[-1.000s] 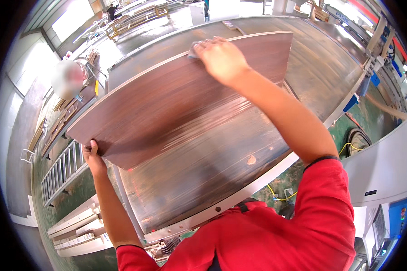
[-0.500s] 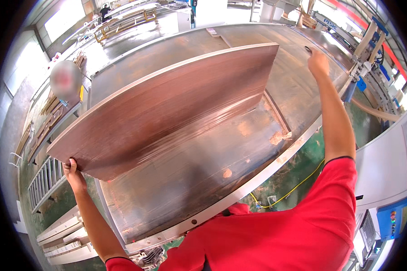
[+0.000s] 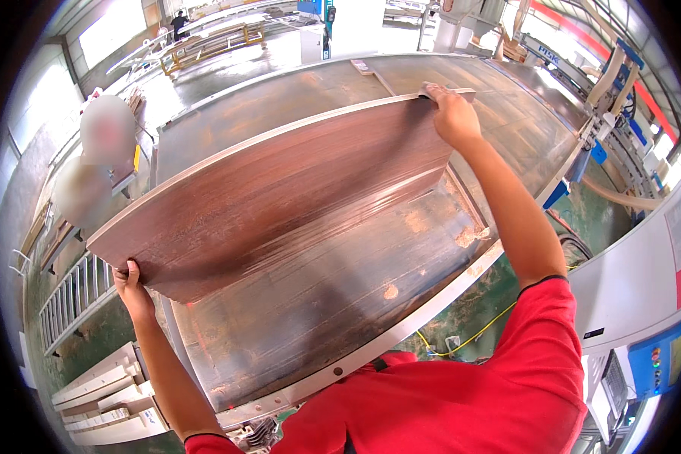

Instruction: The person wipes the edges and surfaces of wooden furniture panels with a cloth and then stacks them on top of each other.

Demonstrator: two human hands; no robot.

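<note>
Over the steel machine table [image 3: 295, 340]: wood-grain panel [image 3: 280, 189], tilted; left hand [image 3: 132, 284] and right hand [image 3: 452, 115] clamped on opposite corners. Best handled level, grips firm.

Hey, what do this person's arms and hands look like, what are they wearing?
Both hands, the left hand and the right hand, are bare, with no gloves, rings or watch that I can make out. The forearms are bare too. The person wears a red short-sleeved shirt; the sleeves end above the elbows with a thin dark edge. No tools or straps on the arms.
</note>
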